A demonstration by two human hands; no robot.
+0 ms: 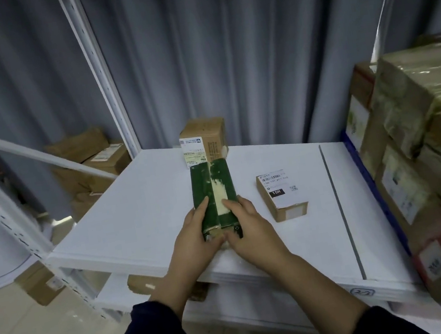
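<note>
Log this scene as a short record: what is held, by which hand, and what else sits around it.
held item: green box, long, with a pale strip down its top
left hand: grips the box's near left end
right hand: grips the box's near right end
contact with shelf: cannot tell
surface: white shelf
right of box: small labelled carton, apart from it
back edge: brown carton, upright
far right: stack of taped parcels
backdrop: grey curtain
</note>
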